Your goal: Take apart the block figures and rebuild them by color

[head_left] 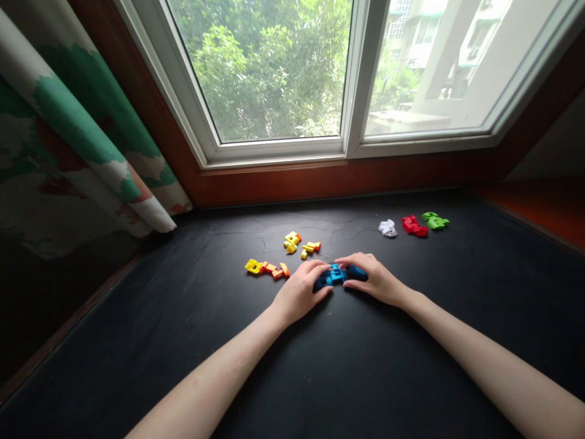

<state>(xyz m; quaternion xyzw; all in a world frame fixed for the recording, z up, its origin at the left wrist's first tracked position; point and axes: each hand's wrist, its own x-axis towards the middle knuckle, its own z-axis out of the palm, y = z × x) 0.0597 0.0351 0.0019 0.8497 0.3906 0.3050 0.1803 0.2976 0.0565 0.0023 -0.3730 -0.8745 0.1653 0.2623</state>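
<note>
Between my two hands, on the black surface, lies a group of blue plastic toy pieces (337,275), light blue in the middle and darker at the ends. My left hand (305,286) has its fingers curled round the left end. The right end is held between the thumb and fingers of my right hand (372,277). Just left of my left hand are yellow and orange toy pieces (269,269). More yellow pieces with orange parts (292,240) lie a little behind it. My fingers partly hide the blue pieces, so I cannot tell whether they are joined.
At the back right sit white toy pieces (388,228), red toy pieces (414,226) and green toy pieces (436,221). A window (278,152) with a wooden sill runs along the back of the black surface (292,378). A patterned curtain (114,158) hangs at the left.
</note>
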